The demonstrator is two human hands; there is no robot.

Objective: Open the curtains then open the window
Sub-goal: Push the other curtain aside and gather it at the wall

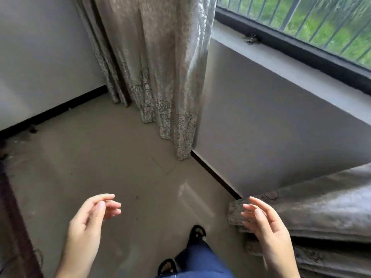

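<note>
A grey patterned curtain (158, 63) hangs bunched at the left of the window, its hem near the floor. A second grey curtain (321, 213) is gathered at the lower right. Between them the window (313, 19) shows a dark frame, glass and bars with greenery outside. My left hand (90, 223) is low at the left, fingers apart, holding nothing. My right hand (267, 227) is low at the right, fingers apart, just in front of the right curtain's hem; I cannot tell if it touches the fabric.
A pale sill (281, 63) runs under the window above a grey wall (261, 127). The tiled floor (100, 157) spreads below with a dark skirting line. A dark wooden edge (18, 227) stands at the far left. My legs and dark sandals (196, 233) are at the bottom.
</note>
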